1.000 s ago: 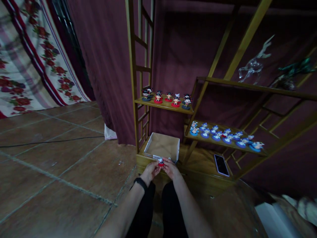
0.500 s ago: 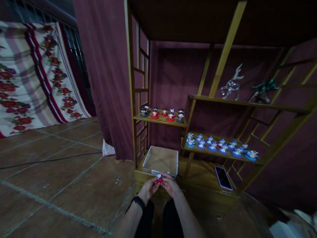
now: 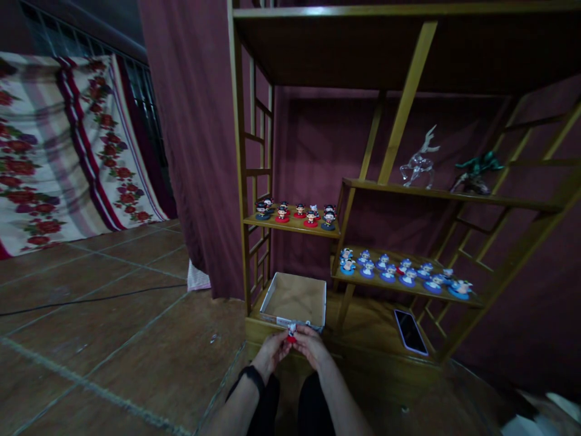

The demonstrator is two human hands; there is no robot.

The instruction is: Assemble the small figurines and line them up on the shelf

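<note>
A small figurine on a red base point(image 3: 291, 333) is pinched between my left hand point(image 3: 271, 352) and my right hand point(image 3: 311, 347), just in front of the wooden shelf unit. Both hands close their fingertips on it. A black band circles my left wrist. Right behind the hands an empty cardboard box point(image 3: 296, 299) sits on the bottom board. Several figurines with red and dark bases point(image 3: 296, 214) stand on a small upper shelf. Several blue-based figurines point(image 3: 399, 272) line the lower shelf to the right.
A phone point(image 3: 411, 332) lies flat on the bottom board at the right. A glass deer point(image 3: 418, 160) and a dark green figure point(image 3: 476, 169) stand on a higher shelf. A dark red curtain point(image 3: 195, 133) hangs left of the shelf. A black cable point(image 3: 91, 298) crosses the tiled floor.
The view has tilted upward, so the shelf unit and hands sit lower in the picture. Both hands stay together on the figurine, holding it in much the same place by the box.
</note>
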